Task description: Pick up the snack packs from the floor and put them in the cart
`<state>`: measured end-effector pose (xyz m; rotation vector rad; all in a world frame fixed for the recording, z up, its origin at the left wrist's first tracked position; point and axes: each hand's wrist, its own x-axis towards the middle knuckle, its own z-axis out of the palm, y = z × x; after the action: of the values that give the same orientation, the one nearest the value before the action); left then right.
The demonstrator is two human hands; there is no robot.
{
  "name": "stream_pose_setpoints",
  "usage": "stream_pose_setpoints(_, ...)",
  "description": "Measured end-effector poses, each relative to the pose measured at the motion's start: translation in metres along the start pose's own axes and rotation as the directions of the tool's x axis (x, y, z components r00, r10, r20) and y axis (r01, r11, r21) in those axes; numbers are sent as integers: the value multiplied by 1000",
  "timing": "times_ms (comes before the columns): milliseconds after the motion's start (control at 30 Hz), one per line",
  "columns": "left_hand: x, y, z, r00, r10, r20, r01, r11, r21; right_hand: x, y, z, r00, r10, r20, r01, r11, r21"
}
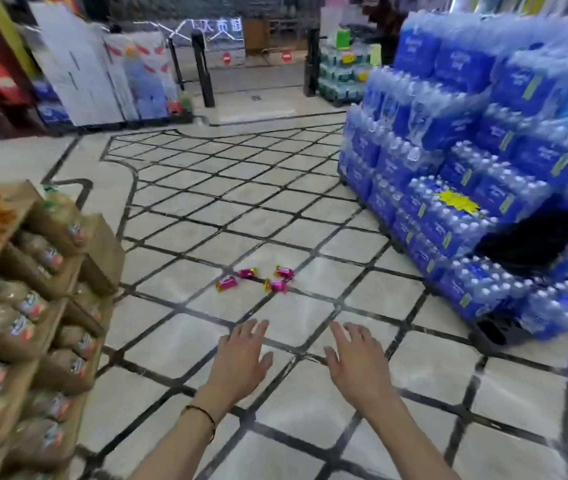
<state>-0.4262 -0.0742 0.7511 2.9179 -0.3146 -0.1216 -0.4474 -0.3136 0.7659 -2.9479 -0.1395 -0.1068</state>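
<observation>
Since both hands are spread flat and empty, the four pink snack packs [256, 279] sit on the tiled floor [185, 344] at 12 o'clock, slightly nearer the left hand [241, 358] than the right hand [353, 363].

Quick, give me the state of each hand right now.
Left hand: open, fingers spread, holding nothing.
Right hand: open, fingers spread, holding nothing.

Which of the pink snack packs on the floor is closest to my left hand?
The leftmost pink pack, apart from the other three, lies nearest the left hand; both hands are open and empty.
</observation>
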Motion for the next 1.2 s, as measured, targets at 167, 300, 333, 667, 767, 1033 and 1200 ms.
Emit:
stream_pose_setpoints(167,32,-69,-27,991,-126,-51,124,991,-43,70,-45,19,994,-77,71,76,997,16)
stream_pose_setpoints(300,65,-102,-20,983,-184,1,184,982,-30,119,-59,33,983,-111,146,108,994,29)
stream_pose_setpoints(333,76,-107,-17,982,-189,19,189,982,-29,132,-58,37,979,-116,170,112,993,29)
stream_pose_setpoints(667,250,-143,0,963,-242,122,245,969,-12,322,-40,97,927,-198,318,185,980,70)
stream_pose_setpoints(767,311,-148,-4,950,-255,178,260,966,-5,388,-33,104,905,-205,373,189,979,79)
stream_pose_setpoints(1033,435,-192,-23,932,-306,195,313,950,-3,541,-24,128,877,-228,423,222,973,65)
stream_pose_setpoints(1200,490,-241,-10,899,-339,279,354,935,-5,615,-33,157,848,-218,484,216,975,59)
